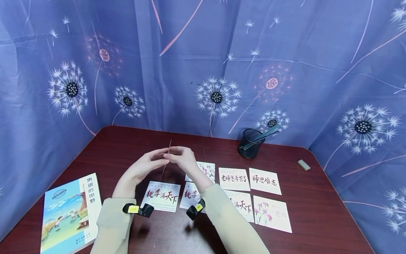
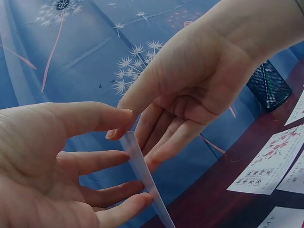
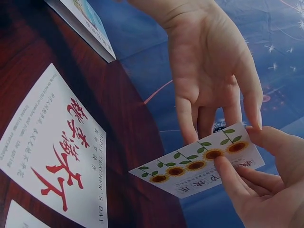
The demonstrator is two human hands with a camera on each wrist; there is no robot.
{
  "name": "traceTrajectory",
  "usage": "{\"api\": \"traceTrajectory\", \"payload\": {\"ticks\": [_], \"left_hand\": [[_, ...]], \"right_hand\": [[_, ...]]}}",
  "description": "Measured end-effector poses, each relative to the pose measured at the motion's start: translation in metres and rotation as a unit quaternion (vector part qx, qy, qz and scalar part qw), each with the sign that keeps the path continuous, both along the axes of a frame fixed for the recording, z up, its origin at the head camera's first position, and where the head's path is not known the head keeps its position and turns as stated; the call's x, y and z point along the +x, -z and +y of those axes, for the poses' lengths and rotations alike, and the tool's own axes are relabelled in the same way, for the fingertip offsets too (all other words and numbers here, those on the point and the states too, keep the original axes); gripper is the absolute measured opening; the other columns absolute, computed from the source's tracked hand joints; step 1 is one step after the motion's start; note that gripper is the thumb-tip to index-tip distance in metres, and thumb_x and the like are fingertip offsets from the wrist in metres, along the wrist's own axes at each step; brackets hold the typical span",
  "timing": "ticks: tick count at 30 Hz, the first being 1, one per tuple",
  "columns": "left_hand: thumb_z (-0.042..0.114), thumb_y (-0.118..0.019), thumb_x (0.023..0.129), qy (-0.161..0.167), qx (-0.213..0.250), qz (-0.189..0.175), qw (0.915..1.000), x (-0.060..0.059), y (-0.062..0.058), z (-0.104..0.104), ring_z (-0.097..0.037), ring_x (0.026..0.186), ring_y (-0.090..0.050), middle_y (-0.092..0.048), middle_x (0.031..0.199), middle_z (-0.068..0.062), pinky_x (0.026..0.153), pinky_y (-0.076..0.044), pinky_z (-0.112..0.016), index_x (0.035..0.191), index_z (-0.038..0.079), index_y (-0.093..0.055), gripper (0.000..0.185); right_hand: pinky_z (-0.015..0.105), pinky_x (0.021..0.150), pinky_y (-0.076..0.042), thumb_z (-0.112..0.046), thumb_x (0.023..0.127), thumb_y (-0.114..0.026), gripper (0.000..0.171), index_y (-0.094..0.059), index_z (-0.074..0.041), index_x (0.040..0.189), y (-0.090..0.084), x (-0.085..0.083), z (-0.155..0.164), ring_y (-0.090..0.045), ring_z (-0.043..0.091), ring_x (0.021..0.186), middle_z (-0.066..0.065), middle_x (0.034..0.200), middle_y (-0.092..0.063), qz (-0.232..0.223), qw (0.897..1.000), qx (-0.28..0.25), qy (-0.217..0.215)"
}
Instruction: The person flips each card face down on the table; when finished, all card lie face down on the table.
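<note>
A white card [image 3: 199,173] printed with a row of sunflowers is held up on edge above the table, and in the head view it shows as a thin line. My right hand [image 1: 183,158] pinches it near one end, with a fingertip on the sunflower face. My left hand [image 1: 144,166] holds it at the corner and back, several fingertips [image 2: 142,199] touching the back surface. Both hands' fingertips meet at the card's upper corner. Below the hands lies a white card with red Chinese writing [image 1: 161,196].
More printed cards [image 1: 234,179] lie in rows at the right, one with pink flowers [image 1: 271,213]. A picture book [image 1: 69,213] lies at the left. Farther back stand a black mesh pen cup [image 1: 248,150] with pencils and a small eraser [image 1: 303,164]. A blue curtain [image 1: 177,88] hangs behind the table.
</note>
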State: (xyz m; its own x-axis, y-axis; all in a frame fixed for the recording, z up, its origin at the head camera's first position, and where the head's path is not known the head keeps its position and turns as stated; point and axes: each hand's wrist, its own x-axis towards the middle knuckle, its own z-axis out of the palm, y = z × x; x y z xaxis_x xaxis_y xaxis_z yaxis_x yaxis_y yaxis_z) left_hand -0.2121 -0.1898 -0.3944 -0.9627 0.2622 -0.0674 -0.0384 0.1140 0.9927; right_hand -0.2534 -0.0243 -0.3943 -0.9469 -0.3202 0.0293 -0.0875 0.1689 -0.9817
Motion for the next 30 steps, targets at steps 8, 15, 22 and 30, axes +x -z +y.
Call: {"api": "traceTrajectory", "payload": {"ticks": [8,15,22,30], "left_hand": [[0.014,-0.058,0.095,-0.01,-0.004,-0.021,0.9997,-0.004,0.005,-0.002,-0.025,0.127,-0.048,-0.037,0.148,-0.026,0.114,-0.03,-0.051,0.147,-0.003,-0.031,0.062],[0.017,-0.053,0.098,-0.007,0.002,-0.044,0.999,-0.006,0.01,-0.004,-0.036,0.141,-0.029,-0.031,0.151,-0.027,0.117,-0.025,-0.051,0.148,-0.004,-0.029,0.059],[0.013,-0.048,0.1,-0.014,0.011,-0.059,0.9981,-0.011,0.022,-0.006,-0.038,0.138,-0.033,-0.033,0.149,-0.03,0.115,-0.027,-0.051,0.147,-0.007,-0.028,0.055],[0.014,-0.042,0.102,-0.018,0.026,-0.085,0.9959,-0.016,0.038,-0.01,-0.039,0.139,-0.033,-0.032,0.15,-0.03,0.114,-0.03,-0.048,0.148,-0.007,-0.026,0.052]], "right_hand": [[0.036,0.086,-0.057,-0.008,0.086,-0.069,0.043,-0.059,0.01,0.124,0.005,-0.001,0.002,-0.068,0.03,0.102,0.025,0.117,-0.065,-0.048,0.997,-0.067,0.006],[0.032,0.083,-0.058,-0.002,0.086,-0.066,0.042,-0.057,0.013,0.124,0.015,-0.001,0.006,-0.069,0.028,0.098,0.027,0.114,-0.065,-0.059,0.995,-0.074,0.026],[0.031,0.083,-0.058,0.0,0.085,-0.066,0.041,-0.057,0.013,0.123,0.03,-0.004,0.011,-0.069,0.03,0.097,0.028,0.113,-0.065,-0.06,0.996,-0.049,0.044],[0.029,0.08,-0.058,-0.004,0.083,-0.069,0.043,-0.058,0.013,0.121,0.044,-0.009,0.022,-0.069,0.026,0.094,0.026,0.111,-0.067,-0.046,0.997,0.017,0.066]]}}
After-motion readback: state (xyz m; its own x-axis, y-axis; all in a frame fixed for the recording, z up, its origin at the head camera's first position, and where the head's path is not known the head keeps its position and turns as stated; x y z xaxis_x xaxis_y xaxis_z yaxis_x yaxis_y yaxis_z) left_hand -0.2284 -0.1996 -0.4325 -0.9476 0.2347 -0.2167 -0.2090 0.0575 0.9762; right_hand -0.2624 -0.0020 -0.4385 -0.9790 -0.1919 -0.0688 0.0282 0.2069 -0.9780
